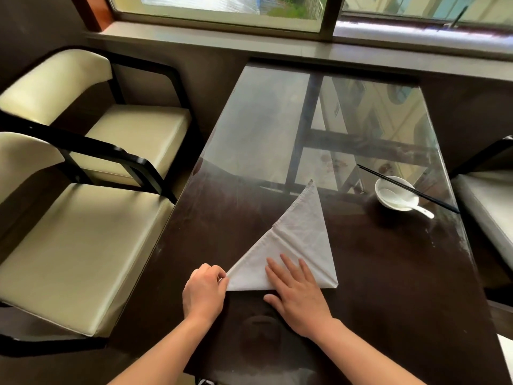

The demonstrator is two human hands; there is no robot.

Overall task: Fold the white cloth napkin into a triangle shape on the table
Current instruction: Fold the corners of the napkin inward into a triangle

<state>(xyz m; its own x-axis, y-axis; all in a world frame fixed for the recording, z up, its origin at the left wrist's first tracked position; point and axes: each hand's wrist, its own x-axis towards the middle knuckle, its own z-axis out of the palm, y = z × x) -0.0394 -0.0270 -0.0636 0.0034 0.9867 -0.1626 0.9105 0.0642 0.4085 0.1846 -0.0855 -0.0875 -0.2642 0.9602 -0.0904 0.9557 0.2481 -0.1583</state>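
The white cloth napkin (294, 245), soft, light and likely to slide on the glossy table (388, 273), lies as a triangle near its front edge. The left hand (204, 290) pinches the left corner; the right hand (298, 290) presses flat, fingers spread, a sound hold.

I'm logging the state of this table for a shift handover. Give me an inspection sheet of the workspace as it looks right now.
Surface: dark table under a glass top, which reflects the window.
Job's things: white napkin lies flat, already a triangle, apex pointing away from the person.
Clutter: white bowl with a white spoon in it and black chopsticks across its rim, far right.
Hands: left hand pinches the napkin's near left corner; right hand presses flat on its near edge.
Cables: nothing seen.
Surroundings: two cream chairs at left, a window beyond.
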